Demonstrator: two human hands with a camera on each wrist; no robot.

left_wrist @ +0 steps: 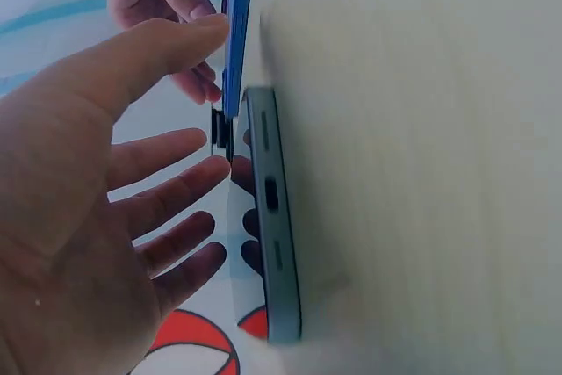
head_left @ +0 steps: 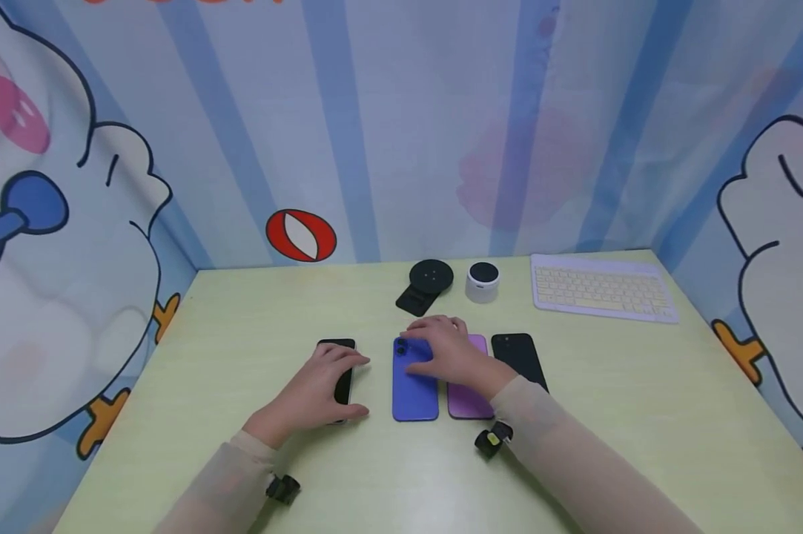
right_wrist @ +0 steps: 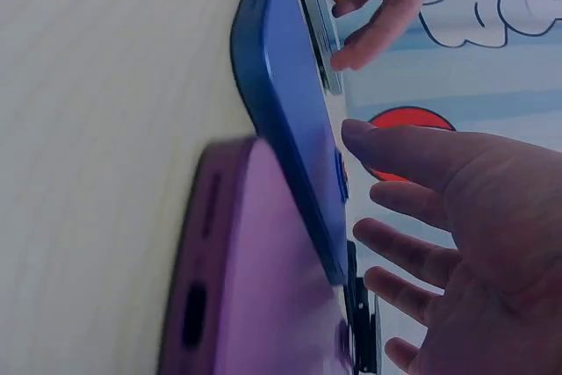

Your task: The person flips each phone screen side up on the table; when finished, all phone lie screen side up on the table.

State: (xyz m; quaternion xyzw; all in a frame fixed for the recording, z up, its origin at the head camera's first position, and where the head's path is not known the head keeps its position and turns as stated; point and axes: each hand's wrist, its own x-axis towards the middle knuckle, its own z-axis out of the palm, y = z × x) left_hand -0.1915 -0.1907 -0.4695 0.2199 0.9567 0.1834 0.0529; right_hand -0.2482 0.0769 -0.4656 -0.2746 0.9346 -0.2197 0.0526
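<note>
In the head view the left hand [head_left: 317,387] is over a black phone [head_left: 343,388] lying flat, fingers spread and slightly bent; contact cannot be made out. The right hand [head_left: 451,352], fingers apart, is above a blue phone [head_left: 415,400] and partly covers a pink-purple phone [head_left: 469,404]. A black phone [head_left: 517,356] lies right of that, crossed by the right forearm. From the left wrist, the left palm [left_wrist: 79,208] faces the phone edge [left_wrist: 279,243] with a gap. From the right wrist, the right hand [right_wrist: 492,234] holds nothing beside the blue phone [right_wrist: 303,111] and pink-purple phone [right_wrist: 263,278].
Behind the phones stand a black round stand [head_left: 431,277] with a flat base and a white cylinder [head_left: 483,283] with a black top. A pale keyboard [head_left: 603,288] lies at the back right of the table [head_left: 254,311]. A printed curtain [head_left: 401,133] hangs behind.
</note>
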